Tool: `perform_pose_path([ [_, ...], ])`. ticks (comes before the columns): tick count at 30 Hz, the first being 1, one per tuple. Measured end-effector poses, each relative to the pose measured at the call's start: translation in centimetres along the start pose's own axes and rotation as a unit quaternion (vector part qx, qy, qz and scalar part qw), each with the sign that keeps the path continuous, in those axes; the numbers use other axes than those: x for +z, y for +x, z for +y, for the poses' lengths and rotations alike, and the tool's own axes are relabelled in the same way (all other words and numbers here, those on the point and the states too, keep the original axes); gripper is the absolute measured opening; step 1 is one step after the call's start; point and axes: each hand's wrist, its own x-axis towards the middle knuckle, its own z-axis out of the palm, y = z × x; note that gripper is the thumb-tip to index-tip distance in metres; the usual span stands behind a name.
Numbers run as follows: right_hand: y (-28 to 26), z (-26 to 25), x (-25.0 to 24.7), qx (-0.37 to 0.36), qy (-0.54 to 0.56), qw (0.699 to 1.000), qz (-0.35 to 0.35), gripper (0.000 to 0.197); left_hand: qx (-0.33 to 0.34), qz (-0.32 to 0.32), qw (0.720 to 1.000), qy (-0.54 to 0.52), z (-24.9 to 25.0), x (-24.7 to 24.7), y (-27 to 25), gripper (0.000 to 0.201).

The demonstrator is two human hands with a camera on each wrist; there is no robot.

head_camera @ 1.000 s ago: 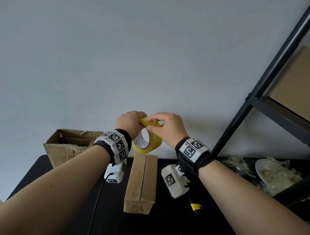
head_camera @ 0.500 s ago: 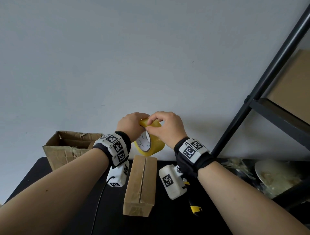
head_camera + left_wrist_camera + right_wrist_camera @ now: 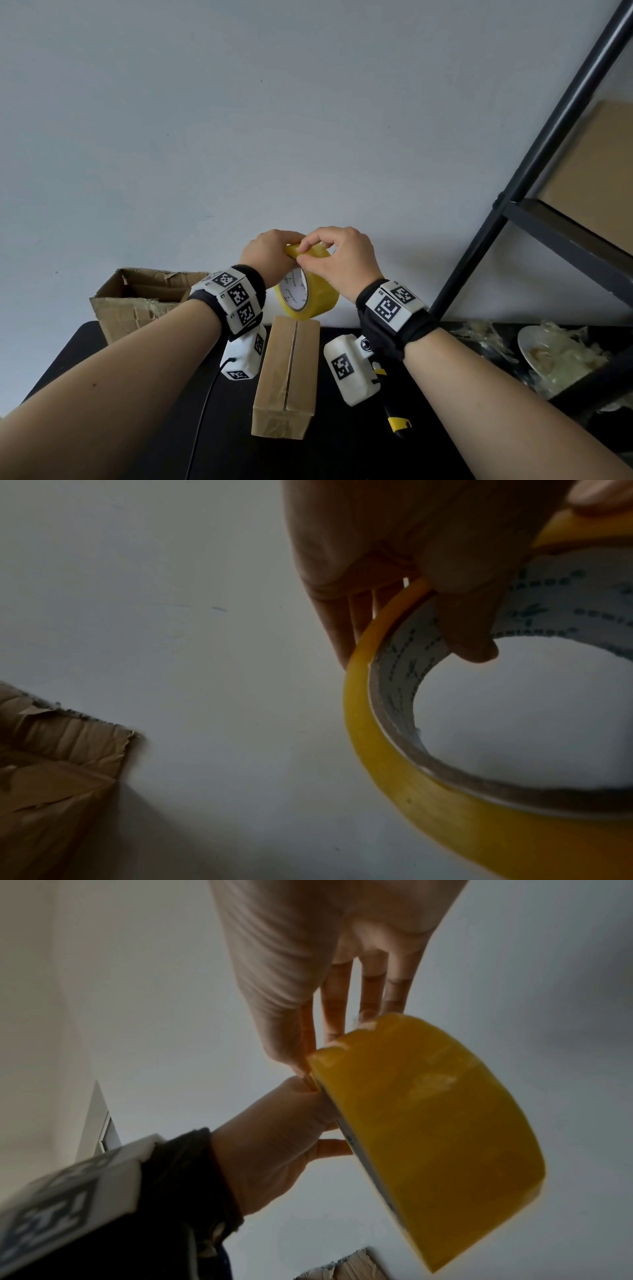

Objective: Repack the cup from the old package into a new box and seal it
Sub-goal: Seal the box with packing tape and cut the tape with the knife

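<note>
Closed brown cardboard box [image 3: 287, 368], flaps meeting along a centre seam, lying lengthwise on the black tabletop [image 3: 325, 452] near its far edge, between the two forearms. The cup is not visible in any view. Above the far end of the box, clear of it, a roll of yellow tape [image 3: 308, 289] is held upright in the air. Left hand [image 3: 265, 255]: grip closed on the roll, thumb inside the printed white core and fingers on the outer side, as the left wrist view shows. Right hand [image 3: 342, 258]: thumb and fingers pinching at the top of the roll's outer band; whether a loose tape end is caught there cannot be told. Both wrists carry black bands with white marker blocks.

At the tabletop's far left corner, an opened, torn brown carton [image 3: 137, 301] stands against the wall. Just right of the closed box, partly hidden under the right wrist, a black-and-yellow tool [image 3: 397, 419] lies on the surface. Toward the right edge, crumpled clear film [image 3: 486, 337] and a white plate [image 3: 544, 353] holding more of it. Behind all, a plain pale grey wall [image 3: 274, 120]. At right, a black metal shelf frame [image 3: 534, 178] rises obliquely, with a brown board [image 3: 596, 178] behind it.
</note>
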Motion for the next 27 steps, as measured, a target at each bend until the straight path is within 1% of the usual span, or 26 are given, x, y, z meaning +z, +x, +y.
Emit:
perform_pose_path([
  [2,-0.1,0.0,-0.2,-0.002,-0.002,1.000,-0.002,0.008,0.003,-0.004,1.000,-0.001,0.0,0.1,-0.1,0.025],
  [4,0.0,0.3,0.0,-0.002,-0.006,1.000,0.000,0.018,0.003,-0.007,1.000,0.001,0.1,0.2,-0.3,0.028],
  [6,0.0,0.7,0.3,-0.011,-0.015,1.000,-0.005,0.025,-0.004,-0.005,1.000,0.007,0.0,0.3,-0.3,0.021],
  [8,0.0,1.4,0.6,-0.013,-0.020,1.000,-0.014,0.021,-0.002,0.014,0.999,0.036,-0.3,0.3,-0.2,0.021],
  [10,0.0,1.8,0.6,0.009,-0.019,0.999,-0.030,0.007,0.010,0.039,0.997,0.073,-0.5,0.4,0.0,0.021],
  [12,-0.1,2.1,0.6,0.022,-0.042,0.998,-0.039,0.016,0.026,0.062,0.994,0.088,-0.6,0.6,0.1,0.024],
  [14,-0.1,2.2,0.8,0.023,-0.078,0.996,-0.039,0.019,0.031,0.080,0.991,0.099,-0.6,0.7,0.0,0.027],
  [16,-0.3,2.1,1.1,0.009,-0.105,0.994,-0.041,0.022,0.008,0.083,0.992,0.097,-0.8,0.7,0.0,0.031],
  [19,-0.5,1.8,1.0,-0.018,-0.141,0.988,-0.053,0.027,-0.045,0.060,0.995,0.070,-1.3,0.4,0.1,0.035],
  [21,-0.6,1.6,0.6,-0.027,-0.163,0.984,-0.065,0.030,-0.059,0.063,0.995,0.052,-1.7,0.3,0.2,0.037],
  [23,-0.7,1.4,0.3,-0.028,-0.189,0.978,-0.082,0.031,-0.060,0.070,0.994,0.062,-2.0,0.2,0.1,0.038],
  [25,-0.6,1.3,0.4,-0.007,-0.197,0.977,-0.076,0.027,-0.047,0.076,0.992,0.087,-2.0,0.1,-0.1,0.036],
  [26,-0.5,1.3,0.6,0.015,-0.183,0.981,-0.063,0.023,-0.032,0.079,0.991,0.101,-1.9,0.2,-0.2,0.035],
  [27,-0.3,1.4,0.7,0.047,-0.153,0.986,-0.054,0.024,-0.014,0.083,0.990,0.115,-1.8,0.3,-0.3,0.034],
])
